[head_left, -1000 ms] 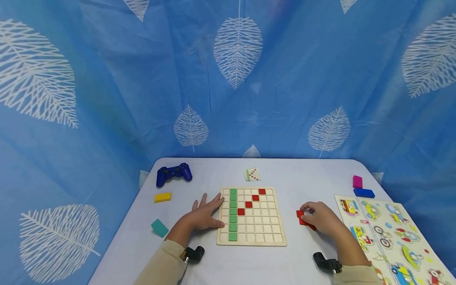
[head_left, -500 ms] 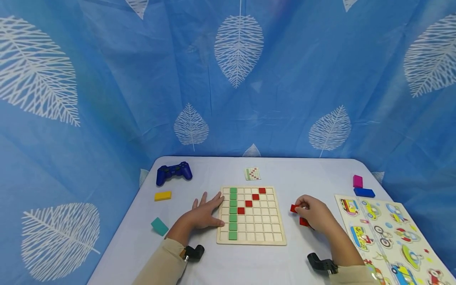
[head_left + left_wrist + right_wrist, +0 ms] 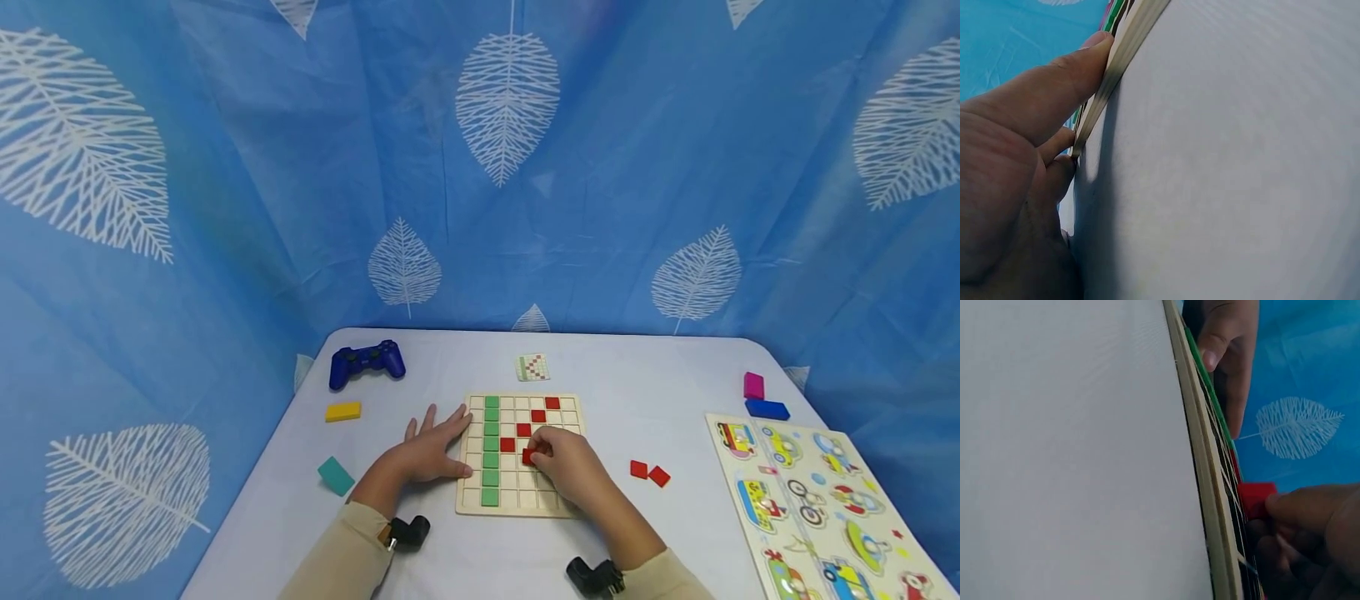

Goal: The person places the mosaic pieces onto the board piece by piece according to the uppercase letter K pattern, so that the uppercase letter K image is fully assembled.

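A square wooden grid board [image 3: 525, 502] lies mid-table, with a column of green tiles [image 3: 491, 460] and a diagonal of red tiles [image 3: 538, 416] in its cells. My right hand [image 3: 570, 468] pinches a red tile [image 3: 1256, 499] between thumb and fingers, low over the board just right of the lowest tile of the diagonal. Along the board's left edge rests my left hand [image 3: 429, 454], fingers spread and thumb on the rim [image 3: 1124, 59]. Two loose red tiles, one of them flat on the cloth [image 3: 638, 469], lie right of the board.
Behind the board is a small pattern card [image 3: 532, 367]. A blue game controller [image 3: 367, 364], a yellow block [image 3: 342, 412] and a teal block [image 3: 336, 477] lie left. To the right are a magenta block [image 3: 753, 385], a blue block [image 3: 767, 409] and a picture puzzle board [image 3: 813, 492].
My right hand picked a red tile from the loose ones at the right and carried it left over the board. Two loose tiles are now uncovered. The left hand stayed put.
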